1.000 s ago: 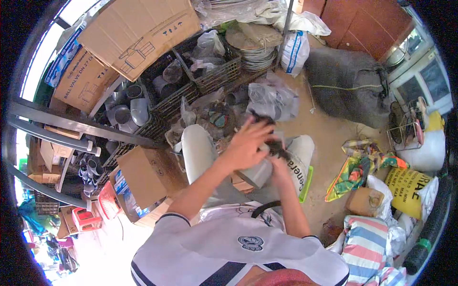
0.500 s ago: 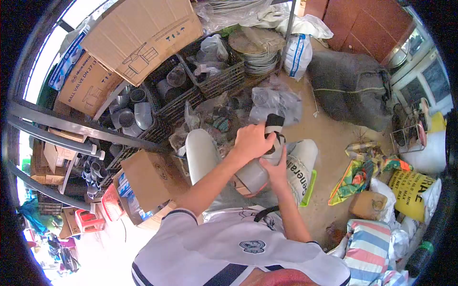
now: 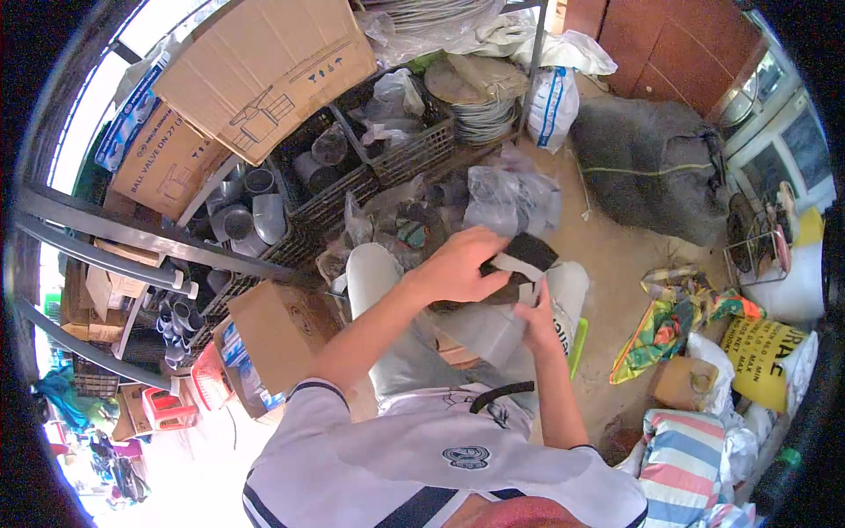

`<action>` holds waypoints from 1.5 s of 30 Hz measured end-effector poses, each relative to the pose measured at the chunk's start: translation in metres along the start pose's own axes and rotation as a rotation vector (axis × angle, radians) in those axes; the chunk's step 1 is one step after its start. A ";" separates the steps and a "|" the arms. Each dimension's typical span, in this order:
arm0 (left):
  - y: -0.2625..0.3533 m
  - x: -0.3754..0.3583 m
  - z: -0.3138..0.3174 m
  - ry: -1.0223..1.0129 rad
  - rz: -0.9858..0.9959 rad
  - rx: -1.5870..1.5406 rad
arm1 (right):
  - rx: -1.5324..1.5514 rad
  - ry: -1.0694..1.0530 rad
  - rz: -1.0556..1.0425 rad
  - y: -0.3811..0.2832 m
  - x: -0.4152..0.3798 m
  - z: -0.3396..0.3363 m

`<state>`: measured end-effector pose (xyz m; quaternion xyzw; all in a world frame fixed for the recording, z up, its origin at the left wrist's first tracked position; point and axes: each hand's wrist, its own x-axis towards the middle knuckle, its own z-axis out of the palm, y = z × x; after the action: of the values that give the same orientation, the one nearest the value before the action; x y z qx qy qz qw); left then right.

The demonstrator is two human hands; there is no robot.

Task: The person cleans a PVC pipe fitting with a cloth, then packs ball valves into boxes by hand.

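My left hand (image 3: 458,267) is closed over the top of a black piece with a pale grey strip (image 3: 521,257). That piece sits at the upper end of a grey plastic pipe fitting (image 3: 482,327) resting on my lap. My right hand (image 3: 539,315) grips the fitting from the right side, just under the black piece. Both hands meet above my knees in grey trousers (image 3: 374,273). The lower end of the fitting is partly hidden by my forearms.
Black crates (image 3: 339,189) with grey pipe elbows (image 3: 255,207) stand ahead on the left under cardboard boxes (image 3: 264,57). Plastic bags of fittings (image 3: 510,194), a wire coil (image 3: 480,110) and a dark sack (image 3: 647,163) lie ahead. Bags and cloth (image 3: 682,321) crowd the right.
The black piece was upright above the fitting; it now lies tilted to the right. My left hand has turned over it and my right hand has shifted lower right.
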<state>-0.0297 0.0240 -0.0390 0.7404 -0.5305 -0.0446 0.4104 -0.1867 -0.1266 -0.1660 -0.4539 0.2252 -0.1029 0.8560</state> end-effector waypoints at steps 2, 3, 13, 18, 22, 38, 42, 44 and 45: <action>-0.010 -0.007 -0.001 0.044 0.059 -0.032 | 0.113 -0.034 0.097 -0.010 -0.009 -0.004; -0.013 -0.011 -0.005 0.087 0.049 -0.055 | 0.105 -0.129 0.089 0.017 -0.001 -0.034; -0.051 -0.027 -0.019 0.115 -0.751 -0.161 | 0.507 -0.221 0.254 0.021 -0.023 -0.045; -0.011 -0.007 -0.038 0.580 -0.569 -0.722 | 0.774 -0.278 0.188 0.010 -0.025 -0.034; 0.024 -0.010 -0.054 0.133 -0.275 -0.553 | 0.565 -0.131 0.330 0.014 -0.021 -0.030; 0.075 -0.011 -0.029 0.151 0.024 -0.073 | 0.115 -0.032 -0.237 -0.033 -0.002 0.001; 0.090 0.015 -0.012 0.022 0.132 0.238 | 0.294 -0.087 -0.172 -0.039 0.007 0.023; 0.081 0.023 -0.018 0.043 0.189 0.252 | 0.383 0.038 0.066 -0.041 0.004 0.018; 0.073 0.024 -0.023 0.089 0.194 0.223 | 0.379 0.041 0.064 -0.042 0.000 0.012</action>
<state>-0.0629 0.0101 0.0328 0.7280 -0.5824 0.0871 0.3510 -0.1794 -0.1418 -0.1252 -0.2748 0.2337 -0.1256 0.9242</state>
